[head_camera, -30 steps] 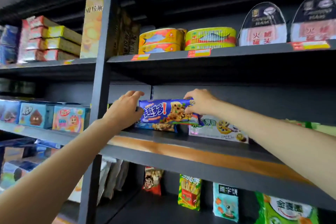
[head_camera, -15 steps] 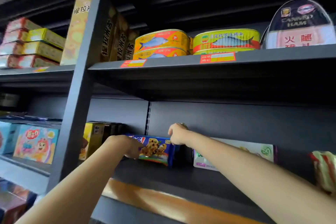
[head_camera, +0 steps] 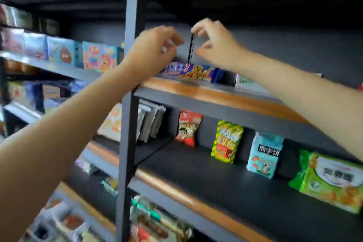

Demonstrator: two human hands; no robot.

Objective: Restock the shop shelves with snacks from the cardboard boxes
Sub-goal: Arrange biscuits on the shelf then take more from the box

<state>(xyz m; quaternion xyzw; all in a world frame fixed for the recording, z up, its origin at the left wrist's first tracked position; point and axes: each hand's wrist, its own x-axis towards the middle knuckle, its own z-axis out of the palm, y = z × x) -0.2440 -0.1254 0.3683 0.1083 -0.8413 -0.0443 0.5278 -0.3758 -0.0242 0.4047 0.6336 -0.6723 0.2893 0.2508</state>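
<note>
A blue cookie pack (head_camera: 193,71) with chocolate-chip pictures lies flat on the dark shelf (head_camera: 216,92) with a wooden front strip. My left hand (head_camera: 155,49) hovers above its left end, fingers loosely curled, holding nothing. My right hand (head_camera: 214,44) is raised above the pack's right part, fingers also loosely bent and empty. Both hands are clear of the pack. A white-green snack box (head_camera: 247,82) lies to the right of the pack, partly hidden by my right forearm.
A grey upright post (head_camera: 128,84) stands in front of my left wrist. The shelf below carries a red bag (head_camera: 187,127), a green-yellow bag (head_camera: 226,141), a pale blue bag (head_camera: 264,155) and a green pack (head_camera: 332,180). Colourful boxes (head_camera: 78,55) fill the left bay.
Both hands let go of the blue cookie pack and lifted off it; it now lies on the shelf. The view has tilted downward, showing lower shelves.
</note>
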